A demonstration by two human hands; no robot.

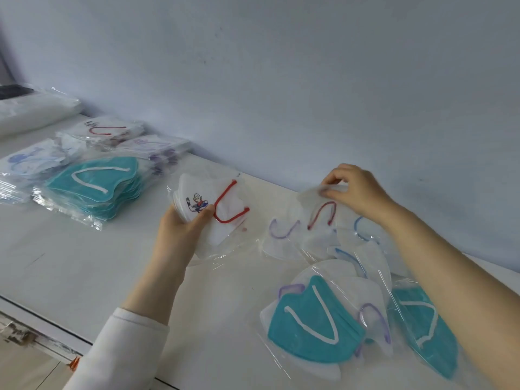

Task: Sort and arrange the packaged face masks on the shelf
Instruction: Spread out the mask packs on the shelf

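Down on the flat white shelf (pixel 84 263), as the head camera sees it, the left hand (pixel 180 229) grips a small stack of white face masks with red ear loops in clear plastic packets (pixel 225 204). Its thumb is curled over the cartoon figure printed on the top mask and its fingers are wrapped underneath, and the stack is lifted and tilted near the middle of the shelf's back edge. A white sleeve (pixel 123 347) covers that forearm. The right hand (pixel 354 190) is close to the back edge further right, and its curled fingertips pinch the upper rim of another clear packet holding a white mask with a red loop (pixel 318 206). This packet lies at the back of a loose heap of packets spread towards the shelf's right end, with purple and blue loops showing among them. At the front of the heap a teal mask with a white loop in a clear packet (pixel 309 325) rests on top of white ones, and a second teal packet (pixel 425 327) lies just beside it, partly under the right forearm. Towards the left end stand sorted piles: a stack of teal masks (pixel 95 184), behind it a pile with red loops (pixel 107 130), a pile with purple loops (pixel 157 147) by the back edge, and a blue-printed pile (pixel 31 161) furthest left. A pale wall (pixel 281 80) runs along the back edge
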